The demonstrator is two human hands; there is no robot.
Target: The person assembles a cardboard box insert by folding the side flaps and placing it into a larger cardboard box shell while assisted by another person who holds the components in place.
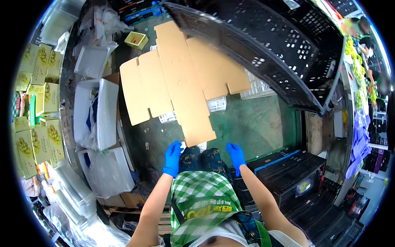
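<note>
My left hand (173,158), in a blue glove, hangs beside my left thigh, its fingers loosely bent and nothing visible in them. My right hand (236,156), gloved in the same blue, is held out by my right leg, its fingers partly apart with nothing seen in them. Between and beyond my hands lies a flat, unfolded brown cardboard box (181,78). Its flaps spread out over low white crates (217,104), which it mostly hides. The near flap reaches almost to my knees; neither hand appears to touch it.
A large black perforated crate (263,45) juts in from the upper right. White foam boxes (95,115) line the left, beyond which stand printed cartons (41,144). Black crates (292,173) are at right. A small yellow box (136,40) lies far left; grapes (358,74) line a table.
</note>
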